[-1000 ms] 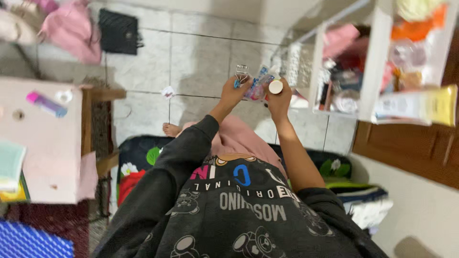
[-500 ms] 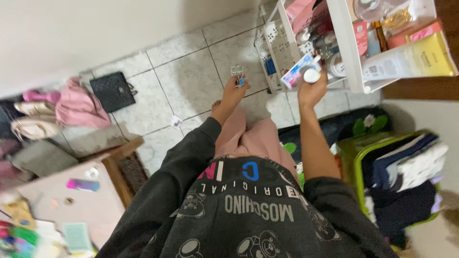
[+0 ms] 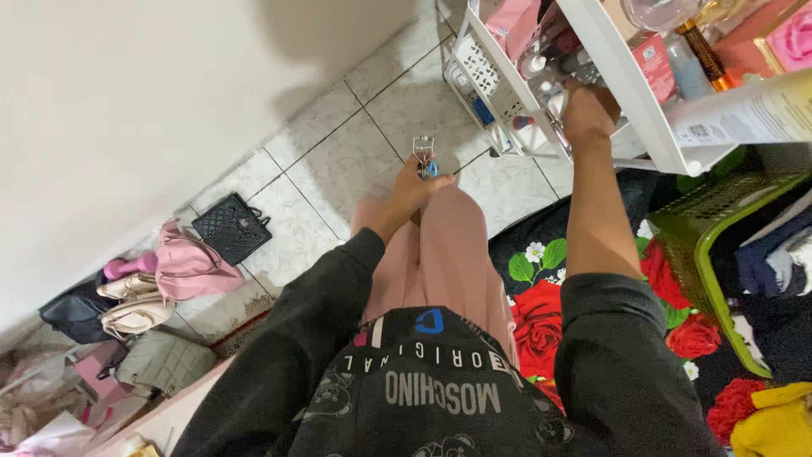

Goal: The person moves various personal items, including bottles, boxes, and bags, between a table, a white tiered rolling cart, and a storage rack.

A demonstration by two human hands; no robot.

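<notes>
My left hand (image 3: pixel 413 188) is held out over the tiled floor and grips a metal eyelash curler (image 3: pixel 424 151) with a blue handle loop, its head pointing away from me. My right hand (image 3: pixel 585 114) reaches into a lower tier of the white shelf rack (image 3: pixel 630 85), among small bottles and jars. The fingers are tucked behind the shelf rail, so what they hold is hidden. The white-capped tube seen earlier is out of sight.
A green laundry basket (image 3: pixel 702 245) with folded clothes stands at the right on a dark floral rug (image 3: pixel 541 322). A black quilted bag (image 3: pixel 233 228), a pink bag (image 3: pixel 190 267) and several other bags lie along the wall at left. A long white box (image 3: pixel 744 114) sticks out from an upper shelf.
The view has swung further right and down. My right hand moved forward with the tube into the shelf rack, and the tube is now hidden. My left hand keeps the curler.
</notes>
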